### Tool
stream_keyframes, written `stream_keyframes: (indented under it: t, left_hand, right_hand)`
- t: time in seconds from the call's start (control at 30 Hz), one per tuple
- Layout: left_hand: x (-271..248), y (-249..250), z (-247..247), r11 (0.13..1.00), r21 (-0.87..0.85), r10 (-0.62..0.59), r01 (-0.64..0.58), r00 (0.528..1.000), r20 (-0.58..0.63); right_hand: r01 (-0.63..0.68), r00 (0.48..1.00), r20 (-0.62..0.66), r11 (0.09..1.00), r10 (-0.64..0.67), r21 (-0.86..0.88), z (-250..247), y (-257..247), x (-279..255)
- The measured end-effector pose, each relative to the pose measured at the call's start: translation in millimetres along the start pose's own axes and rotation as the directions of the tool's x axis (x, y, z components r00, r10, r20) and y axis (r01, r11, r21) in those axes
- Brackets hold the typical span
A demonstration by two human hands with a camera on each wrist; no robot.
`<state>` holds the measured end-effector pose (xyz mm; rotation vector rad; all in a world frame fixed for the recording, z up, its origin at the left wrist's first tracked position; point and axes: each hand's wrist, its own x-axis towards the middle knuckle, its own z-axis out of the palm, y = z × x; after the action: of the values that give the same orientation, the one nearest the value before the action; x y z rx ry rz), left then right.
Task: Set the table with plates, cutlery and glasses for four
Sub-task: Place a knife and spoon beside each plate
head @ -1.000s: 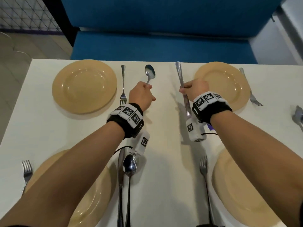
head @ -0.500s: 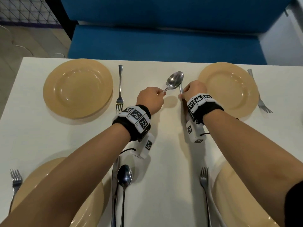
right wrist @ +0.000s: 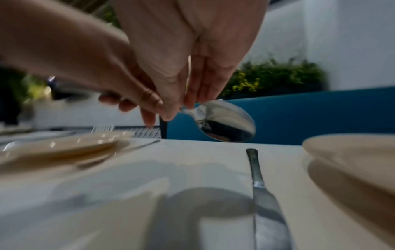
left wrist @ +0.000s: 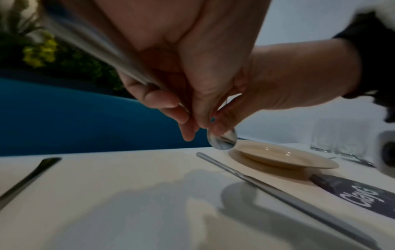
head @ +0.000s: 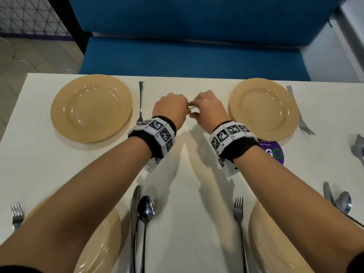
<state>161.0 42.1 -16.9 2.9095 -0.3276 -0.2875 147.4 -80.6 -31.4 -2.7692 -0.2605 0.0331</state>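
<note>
A steel spoon (right wrist: 224,121) hangs just above the white table (head: 183,194), between the two far tan plates. My left hand (head: 182,107) grips its handle (left wrist: 102,50). My right hand (head: 195,105) pinches its neck just behind the bowl (left wrist: 222,140). Under the spoon a knife (right wrist: 258,182) lies flat on the table, left of the far right plate (head: 264,109). My right hand hides the knife in the head view. A fork (head: 140,101) lies to the right of the far left plate (head: 91,107).
Two near plates (head: 102,245) (head: 275,243) have forks, a knife (head: 135,217) and spoons beside them. Another fork (head: 299,115) lies right of the far right plate. A purple sticker (head: 273,152) is on the table. Clear glasses (left wrist: 337,137) stand at the right. A blue bench (head: 187,52) runs behind the far edge.
My right hand has let go of the knife, which now lies on the table, and has taken the spoon's neck. My left hand has carried the spoon to the right.
</note>
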Motion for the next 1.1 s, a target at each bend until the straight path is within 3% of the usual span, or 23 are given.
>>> stream_keyframes:
  t: [0.07,0.13,0.2,0.23,0.27,0.3,0.33,0.4,0.43,0.5,0.7,0.77,0.9,1.0,1.1]
  left_hand:
    - [-0.3,4.8,-2.5,0.994,0.098,0.057,-0.056,0.998,-0.006]
    - [-2.4,4.1,-3.7,0.984,0.118,0.149,-0.134,0.980,-0.130]
    - [-2.0,-0.7,-0.9,0.960,0.138,0.278,-0.242,0.857,-0.433]
    - [-2.2,-2.4,0.1,0.961,0.088,0.266,-0.260,0.798,-0.541]
    - [-1.6,-2.7,-0.7,0.969,-0.021,0.190,-0.247,0.794,-0.578]
    - [-0.7,-0.2,-2.8,0.962,-0.195,0.057,-0.190,0.840,-0.539]
    - [2.3,2.9,-2.7,0.911,-0.404,-0.101,-0.089,0.899,-0.426]
    - [12.2,8.4,2.4,0.667,-0.734,-0.291,0.128,0.952,-0.099]
    - [16.3,11.6,6.2,0.549,-0.816,-0.299,0.182,0.954,0.012]
    - [20.3,17.4,10.3,0.449,-0.876,-0.289,0.178,0.956,0.047]
    - [40.3,26.2,21.4,0.483,-0.851,-0.143,0.206,0.977,0.156]
    - [47.7,27.3,28.5,0.517,-0.816,-0.165,0.258,0.966,0.200]
    - [57.3,27.0,44.7,0.574,-0.732,-0.236,0.367,0.930,0.282]
    - [57.9,28.2,54.8,0.625,-0.660,-0.265,0.416,0.909,0.322]
    - [62.3,31.7,59.1,0.658,-0.636,-0.282,0.404,0.915,0.289]
  right_hand:
    - [0.015,0.995,0.096,0.995,-0.006,-0.094,1.5,-1.0,2.3]
    - [-0.054,0.993,0.099,0.996,0.061,-0.074,1.2,2.3,3.4]
    - [-0.169,0.984,0.057,0.986,0.169,0.004,-1.3,8.1,3.9]
    - [-0.241,0.970,0.033,0.967,0.239,0.086,-2.6,12.0,3.4]
    - [-0.322,0.946,0.019,0.924,0.325,0.208,-3.3,15.6,2.9]
    - [-0.393,0.912,0.029,0.849,0.410,0.354,-3.9,18.2,2.6]
    - [-0.440,0.878,0.063,0.751,0.474,0.492,-3.8,18.9,2.1]
    - [-0.472,0.846,0.167,0.566,0.507,0.676,-2.4,14.9,2.1]
    - [-0.479,0.843,0.215,0.504,0.493,0.719,-1.7,12.6,2.4]
    - [-0.482,0.847,0.262,0.460,0.462,0.746,-0.5,10.5,4.2]
    - [-0.576,0.800,0.367,0.438,0.475,0.690,-0.4,31.7,7.8]
    - [-0.587,0.797,0.349,0.495,0.493,0.641,2.7,38.3,7.7]
    - [-0.557,0.829,0.178,0.757,0.530,0.341,14.5,49.2,7.4]
    - [-0.505,0.862,0.146,0.851,0.486,0.146,23.4,55.6,10.2]
    - [-0.457,0.888,0.085,0.886,0.451,0.077,29.4,62.9,14.7]
